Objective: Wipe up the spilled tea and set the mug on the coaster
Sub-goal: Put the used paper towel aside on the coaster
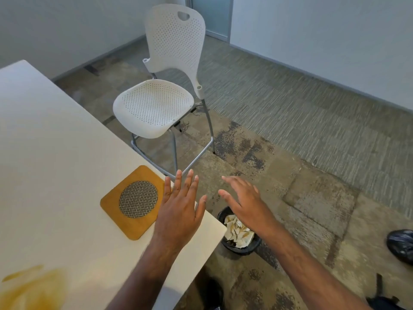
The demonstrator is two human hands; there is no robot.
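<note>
A yellow-brown tea spill [31, 287] spreads over the white table [55, 153] at the bottom left. A square wooden coaster [134, 203] with a round metal mesh centre lies near the table's right corner, with nothing on it. My left hand [181, 206] hovers just right of the coaster over the table's edge, fingers straight and spread, holding nothing. My right hand [243, 202] is out past the table's corner, above the floor and a bin, fingers relaxed and empty. No mug or cloth is in view.
A small black bin [240, 233] with crumpled paper stands on the floor beside the table's corner. A white perforated high chair [161, 104] stands beyond the table edge. Patterned carpet covers the floor; a dark bag [401, 245] lies at the right edge.
</note>
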